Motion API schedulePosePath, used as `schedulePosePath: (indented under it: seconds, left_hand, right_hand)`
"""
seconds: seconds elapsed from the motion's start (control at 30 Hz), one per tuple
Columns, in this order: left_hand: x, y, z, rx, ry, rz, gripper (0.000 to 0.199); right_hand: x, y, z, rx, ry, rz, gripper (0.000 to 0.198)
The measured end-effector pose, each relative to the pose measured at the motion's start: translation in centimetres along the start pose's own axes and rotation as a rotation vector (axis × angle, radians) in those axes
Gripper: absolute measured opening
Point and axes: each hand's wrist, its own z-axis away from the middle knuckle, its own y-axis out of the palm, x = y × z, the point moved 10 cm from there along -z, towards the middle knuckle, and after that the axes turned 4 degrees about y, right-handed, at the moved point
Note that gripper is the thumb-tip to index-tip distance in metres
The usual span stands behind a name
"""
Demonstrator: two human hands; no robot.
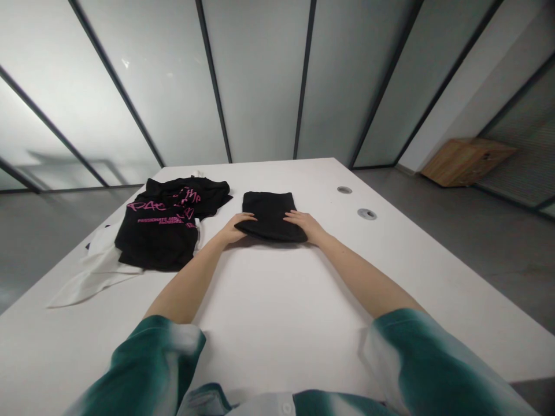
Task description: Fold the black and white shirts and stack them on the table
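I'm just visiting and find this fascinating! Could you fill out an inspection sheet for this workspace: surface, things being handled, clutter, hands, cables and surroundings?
Surface: white table, with two grey round fittings set in its right side.
Things in hand: folded black cloth, roughly rectangular, near the table's middle.
Clutter: black garments with pink lettering lie heaped on the left, with white fabric partly underneath.
Hands: left hand and right hand hold the cloth's near corners, fingers on top; thumbs hidden.
Cables: nothing seen.
Surroundings: dark-framed frosted panels behind the table, grey floor, wooden cabinet at far right.
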Motion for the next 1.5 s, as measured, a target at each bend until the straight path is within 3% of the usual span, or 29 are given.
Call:
schedulePosePath:
  seconds: [0.07, 0.13, 0.27, 0.43, 0.57, 0.7, 0.77, 0.93, 1.17, 1.5]
  left_hand:
    - [-1.1, 0.8, 0.2, 0.105, 0.12, -0.235, 0.063]
    - [-1.4, 1.2, 0.4, 0.149, 0.15, -0.363, 0.073]
    - [-1.7, 2.0, 0.3, 0.177, 0.143, -0.302, 0.063]
    - [0.5, 0.3, -0.1, -0.045, -0.135, -0.035, 0.037]
    - [1.7, -0.1, 0.3, -0.176, -0.291, 0.12, 0.042]
    - [1.9, 0.0, 0.6, -0.227, -0.353, 0.178, 0.074]
    - [1.2, 0.0, 0.4, -0.194, -0.308, 0.129, 0.079]
    - [-1.2, 0.0, 0.0, -0.081, -0.172, -0.138, 0.032]
    - [-2.8, -1.0, -0.1, -0.198, -0.121, -0.264, 0.029]
    - [-1.8, -1.8, 0.4, -0.229, -0.272, -0.445, 0.014]
  right_hand:
    - [-0.5, -0.7, 0.1, -0.021, 0.006, -0.021, 0.054]
    - [-0.9, -1.4, 0.2, -0.045, 0.019, -0.042, 0.055]
    - [-1.1, -1.8, 0.4, -0.053, 0.062, -0.155, 0.049]
    - [-3.4, -1.4, 0.5, -0.131, 0.369, -0.328, 0.024]
    - [-5.0, -1.7, 1.2, -0.239, 0.558, -0.33, 0.036]
    - [-5.1, -2.3, 1.3, -0.313, 0.53, -0.273, 0.051]
    - [-4.9, -2.1, 1.1, -0.295, 0.498, -0.239, 0.058]
    - [-4.2, -1.3, 0.6, -0.175, 0.438, -0.163, 0.028]
    - [-3.1, -2.4, 0.3, -0.258, 0.356, -0.088, 0.033]
    - [-1.9, -0.6, -0.2, -0.1, 0.287, -0.069, 0.038]
